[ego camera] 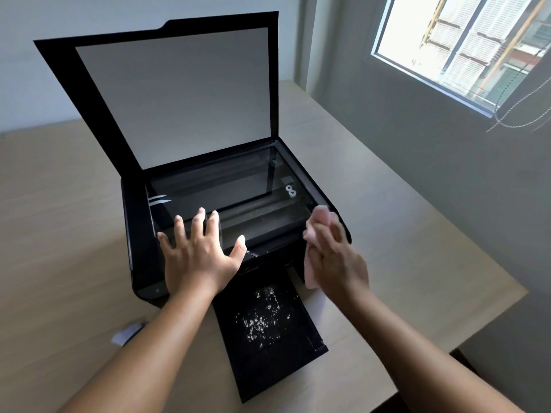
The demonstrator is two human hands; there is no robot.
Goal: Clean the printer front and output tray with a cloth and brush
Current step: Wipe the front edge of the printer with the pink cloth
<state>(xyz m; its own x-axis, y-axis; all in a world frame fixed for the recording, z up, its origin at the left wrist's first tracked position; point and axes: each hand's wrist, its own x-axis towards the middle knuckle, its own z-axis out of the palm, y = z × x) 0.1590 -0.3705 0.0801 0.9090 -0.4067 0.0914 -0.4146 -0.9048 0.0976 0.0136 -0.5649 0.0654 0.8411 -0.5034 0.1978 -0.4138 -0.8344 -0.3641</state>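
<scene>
A black printer (135,234) stands on a wooden desk with its scanner lid (173,93) raised upright. My left hand (199,254) lies flat with fingers spread on the front part of the scanner glass (226,186). At the printer's front right corner, my right hand (334,257) grips a pink cloth (323,217) against the edge. The black output tray (286,362) sticks out toward me between my forearms, and white crumbs (262,317) are scattered over its middle. A white object, partly hidden by my left forearm, lies at the lower left (125,335); I cannot tell what it is.
The wooden desk (59,219) stretches left and right of the printer, with its right edge near a grey wall. A window (465,46) with a hanging bead chain (512,114) is at the upper right.
</scene>
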